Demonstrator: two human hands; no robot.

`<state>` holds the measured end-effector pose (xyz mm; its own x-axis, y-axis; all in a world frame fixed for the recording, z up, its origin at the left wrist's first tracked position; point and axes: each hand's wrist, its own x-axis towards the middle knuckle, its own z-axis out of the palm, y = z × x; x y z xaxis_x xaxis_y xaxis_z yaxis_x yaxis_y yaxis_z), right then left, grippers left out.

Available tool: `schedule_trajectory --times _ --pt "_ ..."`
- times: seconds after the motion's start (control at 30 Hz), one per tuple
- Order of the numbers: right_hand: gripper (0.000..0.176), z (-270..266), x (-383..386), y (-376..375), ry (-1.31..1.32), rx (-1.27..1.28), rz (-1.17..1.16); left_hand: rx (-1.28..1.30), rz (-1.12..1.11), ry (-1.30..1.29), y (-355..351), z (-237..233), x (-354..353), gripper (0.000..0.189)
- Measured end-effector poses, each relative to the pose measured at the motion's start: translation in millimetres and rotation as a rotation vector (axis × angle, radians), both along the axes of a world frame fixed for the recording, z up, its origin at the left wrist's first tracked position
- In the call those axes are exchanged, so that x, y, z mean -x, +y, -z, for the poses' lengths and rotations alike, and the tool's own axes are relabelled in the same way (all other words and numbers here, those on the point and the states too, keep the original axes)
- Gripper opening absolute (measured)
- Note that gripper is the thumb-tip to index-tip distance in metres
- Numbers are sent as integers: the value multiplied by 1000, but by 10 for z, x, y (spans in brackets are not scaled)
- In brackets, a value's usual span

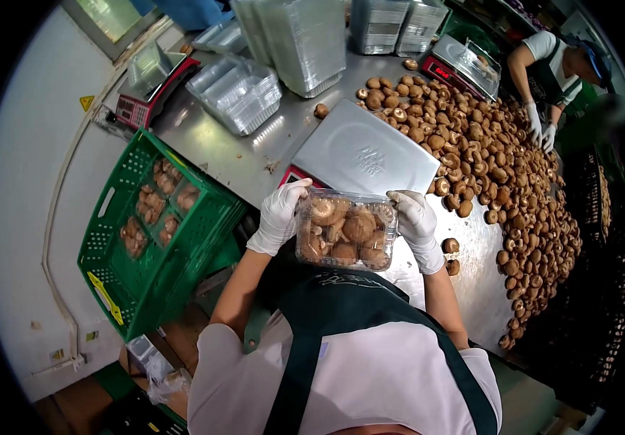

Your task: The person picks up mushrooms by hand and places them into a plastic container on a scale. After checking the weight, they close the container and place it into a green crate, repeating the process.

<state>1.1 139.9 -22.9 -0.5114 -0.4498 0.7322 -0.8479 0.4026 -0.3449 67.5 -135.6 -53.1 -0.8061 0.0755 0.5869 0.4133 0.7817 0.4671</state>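
A clear plastic box (346, 230) filled with brown mushrooms is held up close in front of my apron. Its left edge is gripped by my left hand (280, 217), in a white glove, with thumb and fingers closed on the upper corner. My right hand (417, 226), gloved the same way, pinches the upper right corner. Just beyond the box lies the flat metal plate of a scale (367, 148), its red body partly hidden behind my left hand and the box.
A green crate (102, 268) with several packed mushroom boxes stands at the left. Loose mushrooms (472, 145) spread over the right of the metal table (254, 156). Stacked clear trays (294, 43) stand at the back, near two more scales. At the far right, a person (551, 69) handles mushrooms.
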Motion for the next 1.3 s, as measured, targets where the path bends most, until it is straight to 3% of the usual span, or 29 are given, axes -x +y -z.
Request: schedule_trajectory --times 0.23,0.53,0.63,0.67,0.7,0.73,0.77,0.8,0.87,0.9,0.93,1.0,1.03,1.07,1.1,1.13,1.17,1.23,1.27,1.3 --pt "35 127 -17 -305 -65 -23 -84 -319 -85 -33 -209 70 -345 30" --pt "37 254 -141 -888 -165 41 -284 -444 -193 -85 -632 67 -835 29" --pt "34 307 -197 -1017 -238 -15 -290 -640 -146 -195 -730 85 -946 27" --pt "34 355 -230 -1043 -233 -13 -310 -989 -44 -199 -720 133 -946 32" --pt "30 448 -259 -1068 -412 19 -352 -1329 67 -188 -752 194 -949 37" --pt "26 532 -280 -1114 -589 48 -406 -1267 186 -224 -849 337 -970 60" --pt "25 596 -331 -1112 -873 -20 -386 -1411 397 -185 -804 343 -988 79" --pt "24 664 -386 -1135 -1153 -104 -363 -1348 466 -244 -807 259 -1009 87" --pt "26 782 -475 -1301 -1342 -129 -373 -1898 453 -454 -765 410 -994 70" --pt "27 824 -520 -1369 -1387 -136 -381 -1762 549 -353 -748 394 -1007 53" --pt "28 873 -566 -1441 -1408 -145 -391 -1108 489 -361 -849 677 -965 46" --pt "30 1007 -636 -1578 -1392 -185 -389 -1004 339 -111 -866 537 -1044 47" --pt "31 1138 -686 -1627 -1336 -217 -375 -1722 327 -200 -754 616 -1109 76" --pt "32 1203 -745 -1676 -1347 -205 -392 -1298 155 -185 -849 476 -1134 81" --pt "33 1251 -788 -1756 -1371 -162 -408 -1499 209 -198 -898 389 -1142 83" --pt "36 701 -855 -1991 -2017 186 -556 -1701 267 -208 -924 285 -1133 85" --pt "39 536 -915 -2105 -1797 -14 -605 -1694 159 55 -888 -11 -1007 81" --pt "41 497 -923 -2320 -1219 -461 -611 -1928 -7 -45 -1128 -12 -1042 66" --pt "34 453 -884 -2354 -1569 -389 -659 -2098 -98 -175 -1334 73 -1187 62" --pt "29 478 -875 -2408 -1593 -272 -647 -2032 -147 -148 -1537 54 -1284 54"
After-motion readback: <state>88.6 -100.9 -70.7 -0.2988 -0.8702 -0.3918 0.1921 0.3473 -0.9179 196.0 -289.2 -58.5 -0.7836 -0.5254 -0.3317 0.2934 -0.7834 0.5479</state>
